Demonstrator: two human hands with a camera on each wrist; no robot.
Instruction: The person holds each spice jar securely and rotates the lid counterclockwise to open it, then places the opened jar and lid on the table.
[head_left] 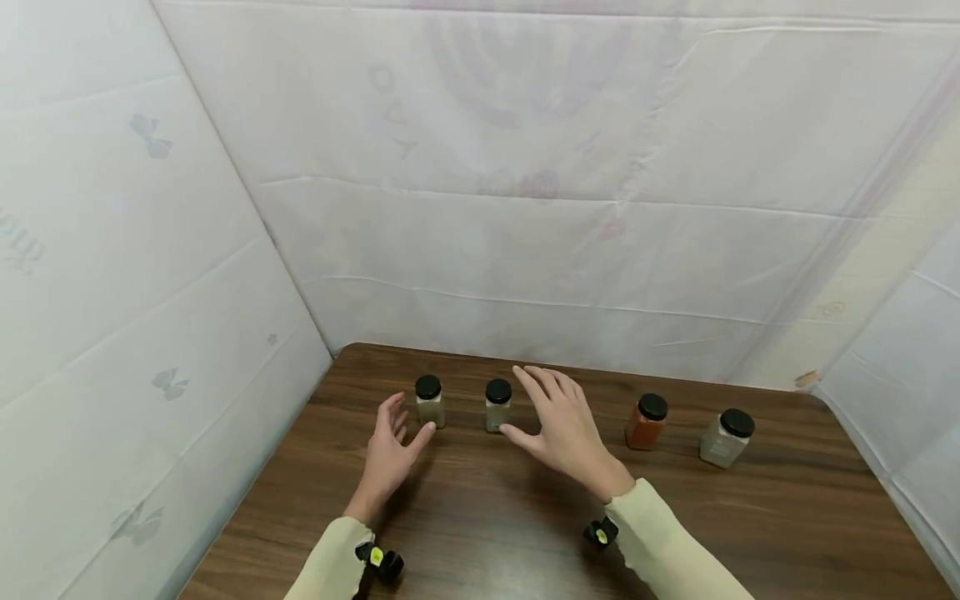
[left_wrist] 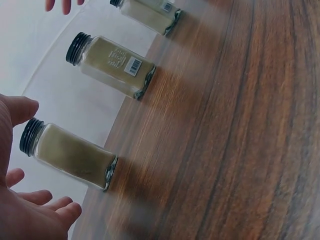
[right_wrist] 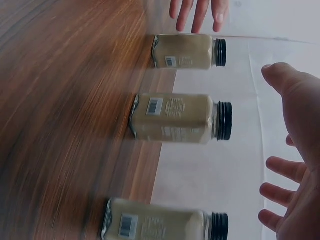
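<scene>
My left hand (head_left: pixel 392 454) is spread beside the leftmost jar (head_left: pixel 431 408), a clear glass spice jar with black cap and pale greenish-beige powder. In the left wrist view, thumb and fingers stand around this jar (left_wrist: pixel 75 155) without gripping; I cannot tell whether they touch it. A similar jar (head_left: pixel 497 410) stands just right of it. My right hand (head_left: pixel 562 425) hovers with fingers apart, its thumb near that second jar's base in the head view. The right wrist view shows another beige jar (right_wrist: pixel 160 222), which the right hand hides in the head view.
Farther right on the dark wood table (head_left: pixel 480 517) stand an orange-red spice jar (head_left: pixel 645 425) and a pale greyish one (head_left: pixel 724 442), both black-capped. All jars form a row near the back edge. White fabric walls (head_left: pixel 480 250) enclose the table at back and sides.
</scene>
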